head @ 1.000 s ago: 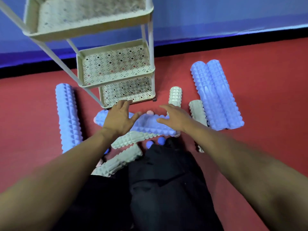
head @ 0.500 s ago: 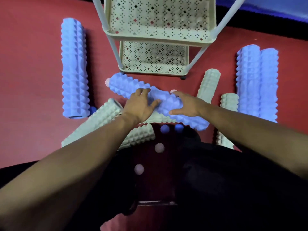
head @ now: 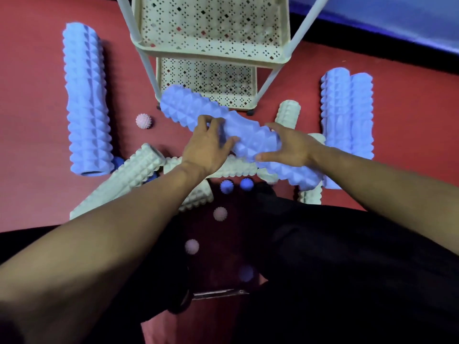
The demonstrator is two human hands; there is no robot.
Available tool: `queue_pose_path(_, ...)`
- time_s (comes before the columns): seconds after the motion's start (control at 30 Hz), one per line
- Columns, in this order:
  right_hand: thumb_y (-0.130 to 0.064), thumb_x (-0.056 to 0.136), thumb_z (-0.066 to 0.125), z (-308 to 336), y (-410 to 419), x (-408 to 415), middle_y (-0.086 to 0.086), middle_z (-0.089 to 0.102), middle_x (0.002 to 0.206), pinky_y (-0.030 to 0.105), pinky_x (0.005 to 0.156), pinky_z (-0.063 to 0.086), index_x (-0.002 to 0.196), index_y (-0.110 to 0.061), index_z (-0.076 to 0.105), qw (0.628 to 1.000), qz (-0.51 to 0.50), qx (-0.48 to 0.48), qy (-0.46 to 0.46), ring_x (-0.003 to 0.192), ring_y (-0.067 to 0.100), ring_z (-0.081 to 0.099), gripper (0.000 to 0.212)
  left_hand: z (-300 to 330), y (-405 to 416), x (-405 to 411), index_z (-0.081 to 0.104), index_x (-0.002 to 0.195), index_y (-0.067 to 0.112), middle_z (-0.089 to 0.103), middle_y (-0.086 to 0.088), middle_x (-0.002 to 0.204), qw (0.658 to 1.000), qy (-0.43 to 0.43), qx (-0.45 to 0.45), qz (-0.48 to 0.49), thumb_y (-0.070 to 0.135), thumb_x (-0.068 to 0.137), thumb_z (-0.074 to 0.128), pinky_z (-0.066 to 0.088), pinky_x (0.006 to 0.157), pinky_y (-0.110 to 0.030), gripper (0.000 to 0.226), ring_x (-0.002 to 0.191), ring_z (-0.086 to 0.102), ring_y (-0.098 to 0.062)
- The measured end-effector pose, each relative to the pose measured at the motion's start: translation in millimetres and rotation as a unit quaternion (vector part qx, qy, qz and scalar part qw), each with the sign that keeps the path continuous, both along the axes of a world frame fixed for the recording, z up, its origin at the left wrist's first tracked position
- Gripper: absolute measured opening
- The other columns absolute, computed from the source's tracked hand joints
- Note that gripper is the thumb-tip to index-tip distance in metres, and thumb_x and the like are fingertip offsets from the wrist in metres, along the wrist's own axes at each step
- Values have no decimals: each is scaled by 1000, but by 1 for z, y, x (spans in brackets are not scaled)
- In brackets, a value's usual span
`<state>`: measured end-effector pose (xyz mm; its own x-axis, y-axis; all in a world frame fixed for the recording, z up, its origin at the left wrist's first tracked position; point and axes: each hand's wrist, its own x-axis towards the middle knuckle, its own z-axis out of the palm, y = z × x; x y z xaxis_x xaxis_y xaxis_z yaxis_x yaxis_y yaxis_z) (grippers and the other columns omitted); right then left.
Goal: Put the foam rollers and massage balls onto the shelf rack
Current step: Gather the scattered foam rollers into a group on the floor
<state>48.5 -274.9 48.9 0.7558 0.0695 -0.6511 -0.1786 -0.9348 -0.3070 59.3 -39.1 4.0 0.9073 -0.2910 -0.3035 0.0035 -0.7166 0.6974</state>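
Note:
A long blue foam roller (head: 248, 135) lies slantwise just in front of the cream shelf rack (head: 213, 55). My left hand (head: 207, 145) grips its middle from the near side and my right hand (head: 290, 145) grips it further right. Beneath them lie several cream rollers (head: 129, 177). Another blue roller (head: 85, 100) lies at the left and two more blue rollers (head: 347, 115) at the right. A pink spiky ball (head: 143, 121) sits left of the rack. Two blue balls (head: 236, 186) and two pink balls (head: 219, 214) lie near my legs.
The floor is a red mat (head: 32, 120) with a black strip and a blue wall (head: 397, 18) behind the rack. My dark-clothed legs (head: 323, 256) fill the bottom of the view. A cream roller (head: 287, 112) stands right of the rack's lowest tier.
Both hands have closed round the blue roller and its left end has come up toward the rack's lowest tier, uncovering the pink ball. The view has tilted further down.

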Motion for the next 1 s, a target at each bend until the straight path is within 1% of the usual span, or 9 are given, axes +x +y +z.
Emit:
queue_pose_path(0.1, -67, 78, 74, 31, -25, -14, -3, 55, 140, 33, 90, 43, 152, -29, 32, 999, -40, 6, -28, 122, 25, 57, 93, 32, -25, 0, 46, 144, 12, 35, -8, 141, 999, -25, -16, -35, 47, 97, 61, 46, 87, -31, 61, 86, 53, -17)
queue_pose_path(0.2, -64, 81, 74, 61, -53, -38, -9, 53, 128, 30, 90, 42, 155, -26, 31, 996, -70, 13, -47, 115, 16, 55, 94, 60, -57, -3, 44, 146, 10, 36, -8, 141, 998, -31, -32, -50, 46, 96, 62, 45, 94, -34, 64, 97, 55, -20)
queue_pose_path(0.27, -62, 82, 74, 76, -72, -57, -4, 56, 136, 28, 91, 39, 156, -24, 30, 994, -85, -7, -64, 121, 19, 56, 94, 74, -81, -7, 43, 146, 9, 36, -10, 141, 997, -19, -45, -52, 45, 96, 64, 41, 96, -30, 65, 109, 55, -23)
queue_pose_path(0.47, -71, 77, 72, 90, -135, -118, 3, 58, 143, 35, 96, 46, 156, -24, 29, 987, -141, -22, -75, 123, 27, 59, 101, 74, -161, -15, 54, 131, -3, 61, -16, 125, 983, 150, -99, 31, 72, 73, 68, 47, 77, -30, 96, 98, 63, -27)
queue_pose_path(0.57, -66, 79, 74, 91, -156, -145, 2, 59, 138, 36, 97, 48, 155, -24, 30, 978, -192, 16, -85, 119, 25, 60, 97, 85, -202, -32, 52, 134, 12, 64, -2, 122, 930, 289, -190, 123, 72, 73, 75, 54, 80, -37, 88, 103, 63, -23)
queue_pose_path(0.63, -63, 79, 76, 87, -170, -159, -1, 59, 132, 36, 97, 48, 152, -25, 33, 964, -238, 59, -101, 117, 23, 60, 92, 92, -229, -43, 59, 125, 18, 68, -2, 109, 891, 367, -238, 124, 60, 82, 74, 54, 69, -35, 62, 90, 66, -21)
queue_pose_path(0.7, -58, 80, 78, 83, -177, -167, -7, 59, 126, 30, 93, 46, 149, -27, 37, 948, -273, 107, -121, 114, 18, 60, 85, 98, -250, -53, 64, 122, 14, 74, -5, 99, 861, 413, -275, 112, 60, 74, 80, 56, 58, -33, 68, 77, 73, -22)
queue_pose_path(0.8, -56, 79, 81, 70, -201, -175, -10, 58, 128, 28, 96, 47, 150, -29, 36, 928, -316, 152, -127, 116, 14, 60, 88, 97, -287, -60, 62, 130, 18, 77, -5, 112, 856, 399, -310, 112, 62, 58, 88, 60, 64, -38, 88, 93, 76, -26)
queue_pose_path(1.0, -48, 70, 90, 43, -229, -165, -15, 38, 140, 22, 101, 37, 160, -25, 18, 911, -339, 169, -167, 128, 5, 41, 118, 87, -337, -61, 67, 121, 19, 78, -1, 105, 894, 338, -291, 50, 52, 75, 84, 59, 64, -35, 59, 83, 77, -18)
